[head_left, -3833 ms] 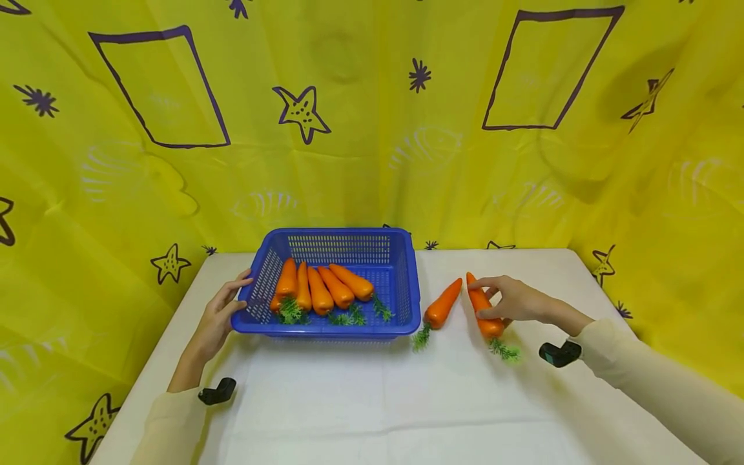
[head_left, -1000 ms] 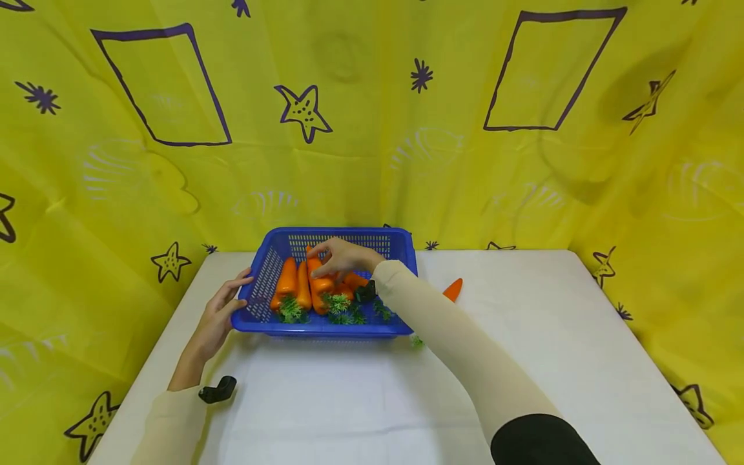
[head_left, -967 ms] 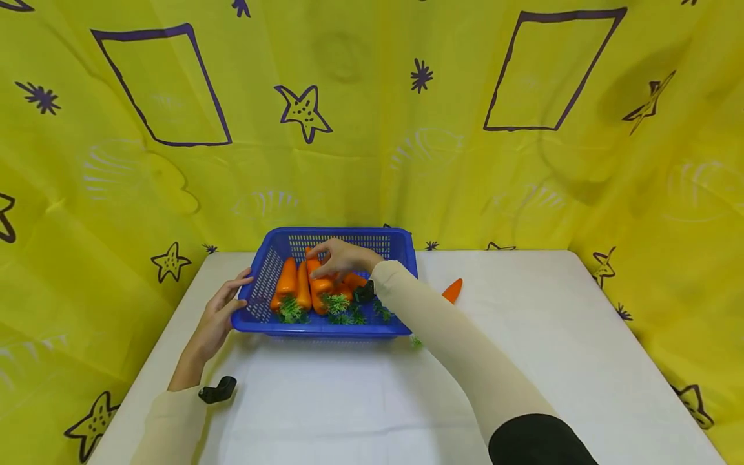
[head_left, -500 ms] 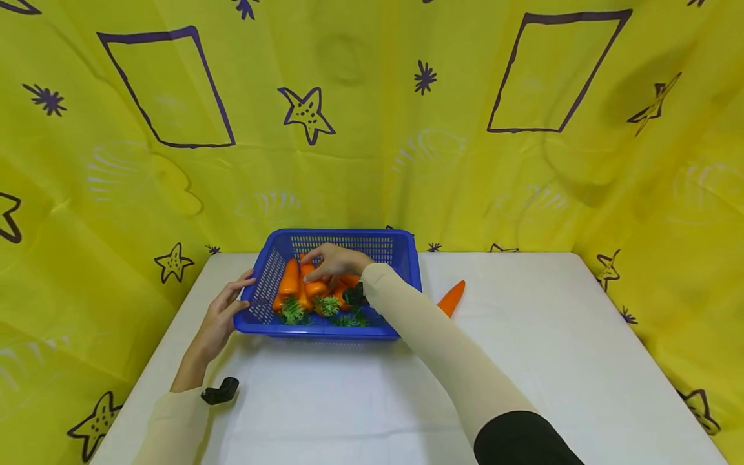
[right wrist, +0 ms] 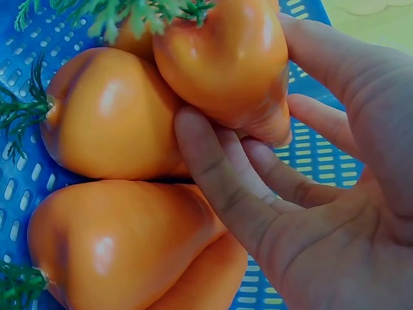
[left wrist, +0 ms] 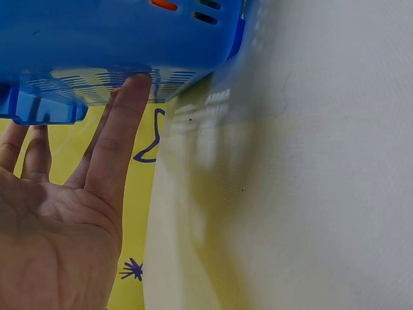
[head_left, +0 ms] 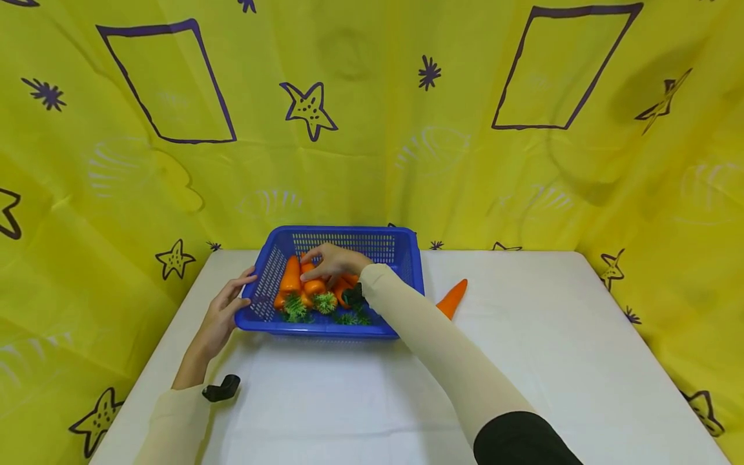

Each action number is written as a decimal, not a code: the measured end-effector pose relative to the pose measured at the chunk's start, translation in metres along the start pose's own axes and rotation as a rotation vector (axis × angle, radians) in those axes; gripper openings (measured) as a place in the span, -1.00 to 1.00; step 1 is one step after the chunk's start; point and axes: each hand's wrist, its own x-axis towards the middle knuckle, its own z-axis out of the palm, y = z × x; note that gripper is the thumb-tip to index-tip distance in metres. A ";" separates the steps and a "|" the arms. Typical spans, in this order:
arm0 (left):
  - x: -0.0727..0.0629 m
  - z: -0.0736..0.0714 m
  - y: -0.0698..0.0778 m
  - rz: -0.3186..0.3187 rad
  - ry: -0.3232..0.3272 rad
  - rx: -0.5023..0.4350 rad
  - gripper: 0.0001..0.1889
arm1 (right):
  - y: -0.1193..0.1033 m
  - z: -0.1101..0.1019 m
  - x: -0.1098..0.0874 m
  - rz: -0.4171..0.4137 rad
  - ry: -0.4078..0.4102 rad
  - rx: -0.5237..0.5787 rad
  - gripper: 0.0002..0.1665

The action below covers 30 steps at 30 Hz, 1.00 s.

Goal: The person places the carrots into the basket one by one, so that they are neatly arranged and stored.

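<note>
Carrot [right wrist: 226, 64] on top of the pile sits inside the blue basket [head_left: 401, 258], and the right hand [head_left: 334, 261] reaches across the basket with its fingers [right wrist: 219, 187] curled round it, thumb on the far side, so the hand is clamped on that carrot. In the right wrist view two more carrots [right wrist: 110, 116] lie just beneath and beside it, touching one another, their green tops [right wrist: 19, 113] pointing toward the near wall of the basket. The head view shows the carrots packed in the left half of the basket. The left hand [head_left: 223, 316] lies flat against the basket's left outer wall with its fingers [left wrist: 122, 129] straight and spread apart, the fingertips touching the plastic under the rim. The basket stands on the white surface [head_left: 523, 361] near its far edge. One further carrot [head_left: 453, 298] lies on the surface just right of the basket, partly hidden behind the right sleeve [head_left: 430, 342]. A yellow curtain [head_left: 372, 129] with purple stars hangs behind.
</note>
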 end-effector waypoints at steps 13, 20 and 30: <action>0.000 0.000 0.001 0.002 0.000 -0.001 -0.53 | -0.002 -0.002 -0.002 -0.012 -0.016 -0.023 -0.29; 0.000 0.001 0.000 0.002 -0.001 -0.003 -0.52 | -0.004 -0.006 -0.011 -0.025 -0.049 -0.094 -0.25; 0.000 0.001 0.001 -0.008 0.007 0.014 -0.52 | -0.012 -0.024 -0.029 -0.041 -0.022 -0.314 -0.15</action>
